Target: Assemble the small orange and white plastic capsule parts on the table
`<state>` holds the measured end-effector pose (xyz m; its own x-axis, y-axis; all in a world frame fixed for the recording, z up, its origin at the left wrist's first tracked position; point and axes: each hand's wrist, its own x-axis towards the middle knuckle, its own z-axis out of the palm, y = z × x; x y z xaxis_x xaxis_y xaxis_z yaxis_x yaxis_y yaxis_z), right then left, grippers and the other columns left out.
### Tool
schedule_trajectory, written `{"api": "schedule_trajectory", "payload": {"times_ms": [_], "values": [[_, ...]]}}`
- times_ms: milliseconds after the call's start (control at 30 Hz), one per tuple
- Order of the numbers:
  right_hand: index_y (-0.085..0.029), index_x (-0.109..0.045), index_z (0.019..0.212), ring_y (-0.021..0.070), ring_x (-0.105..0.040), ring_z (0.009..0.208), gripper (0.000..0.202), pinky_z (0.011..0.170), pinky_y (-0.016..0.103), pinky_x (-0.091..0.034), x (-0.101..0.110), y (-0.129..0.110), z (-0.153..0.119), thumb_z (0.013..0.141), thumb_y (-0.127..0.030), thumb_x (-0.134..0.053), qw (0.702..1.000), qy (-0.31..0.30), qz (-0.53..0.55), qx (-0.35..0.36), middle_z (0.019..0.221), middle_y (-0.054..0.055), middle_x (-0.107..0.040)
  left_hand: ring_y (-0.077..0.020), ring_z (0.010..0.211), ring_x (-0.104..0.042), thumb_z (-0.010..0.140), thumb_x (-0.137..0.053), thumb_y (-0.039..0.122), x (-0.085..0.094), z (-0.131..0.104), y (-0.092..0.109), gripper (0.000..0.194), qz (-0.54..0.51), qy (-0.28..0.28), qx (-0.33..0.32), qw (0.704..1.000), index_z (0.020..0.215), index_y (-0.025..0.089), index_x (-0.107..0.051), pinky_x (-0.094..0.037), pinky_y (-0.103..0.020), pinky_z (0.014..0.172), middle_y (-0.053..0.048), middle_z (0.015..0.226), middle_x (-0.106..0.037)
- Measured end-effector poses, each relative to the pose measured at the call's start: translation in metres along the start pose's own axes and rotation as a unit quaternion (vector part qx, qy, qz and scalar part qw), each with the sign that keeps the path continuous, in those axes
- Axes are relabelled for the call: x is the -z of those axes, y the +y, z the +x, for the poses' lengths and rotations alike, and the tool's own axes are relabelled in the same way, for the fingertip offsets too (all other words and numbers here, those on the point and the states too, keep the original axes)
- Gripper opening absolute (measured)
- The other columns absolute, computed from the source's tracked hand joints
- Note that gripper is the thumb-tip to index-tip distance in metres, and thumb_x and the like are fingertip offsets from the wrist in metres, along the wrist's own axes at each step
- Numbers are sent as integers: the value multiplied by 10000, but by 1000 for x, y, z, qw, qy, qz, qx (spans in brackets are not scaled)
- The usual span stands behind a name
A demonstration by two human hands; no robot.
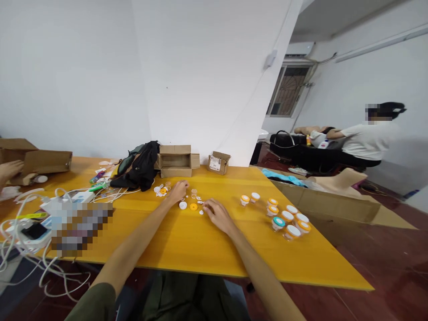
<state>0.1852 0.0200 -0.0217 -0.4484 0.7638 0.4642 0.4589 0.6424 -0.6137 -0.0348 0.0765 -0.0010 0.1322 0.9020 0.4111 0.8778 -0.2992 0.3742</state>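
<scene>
My left hand (178, 191) is over the middle of the table, its fingers bent and drawn together among small parts; what they hold, if anything, is hidden. To its right my right hand (218, 214) has curled fingers, with the tips close to small white pieces (199, 202); whether one is pinched I cannot make out. Between the hands lie a white ring-shaped lid (183, 205), a yellow lid (193, 207) and a small white part (201, 212). A clear cup (194, 193) stands just behind them. Left of my left hand is a cluster of white and yellow parts (161, 190).
Several lidded clear cups (287, 216) stand at the table's right. Behind are an open cardboard box (176, 171), a smaller box (219, 162) and a dark bag (137, 171). Cables and power strips (36, 229) crowd the left, where another person's hand (11, 170) reaches a box.
</scene>
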Motion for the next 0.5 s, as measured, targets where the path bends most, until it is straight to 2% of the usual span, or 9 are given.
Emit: {"api": "schedule_trajectory", "payload": {"times_ms": [100, 200, 300, 500], "values": [[-222, -629, 849, 189, -617, 840, 146, 796, 325, -488, -1, 2, 0, 865, -150, -502, 1000, 0, 11, -1, 886, 37, -646, -192, 809, -644, 848, -437, 84, 6, -6, 0, 247, -13, 17, 7, 1000, 863, 196, -656, -496, -293, 760, -54, 851, -705], [-224, -633, 835, 198, -618, 860, 106, 804, 334, -490, -1, 1, -1, 853, -184, -536, 1000, -12, 11, 9, 890, 37, -646, -183, 760, -648, 848, -463, 142, 12, -14, 1, 201, -73, 40, 6, 997, 836, 195, -656, -512, -291, 739, -38, 822, -712], [-223, -640, 838, 209, -621, 906, 99, 833, 347, -486, -2, -2, -1, 849, -192, -547, 1000, -19, 1, 17, 917, 43, -654, -171, 724, -646, 809, -487, 131, 16, -22, 3, 172, -135, 52, 9, 989, 786, 192, -646, -520, -287, 728, -17, 789, -709], [-230, -649, 985, 222, -607, 989, 152, 898, 366, -463, -8, -9, 1, 854, -215, -575, 996, -17, -73, 40, 1044, 63, -667, -151, 699, -623, 774, -525, 134, 19, -33, 8, 124, -182, 47, 3, 982, 754, 184, -636, -515, -276, 713, 1, 743, -688]]}}
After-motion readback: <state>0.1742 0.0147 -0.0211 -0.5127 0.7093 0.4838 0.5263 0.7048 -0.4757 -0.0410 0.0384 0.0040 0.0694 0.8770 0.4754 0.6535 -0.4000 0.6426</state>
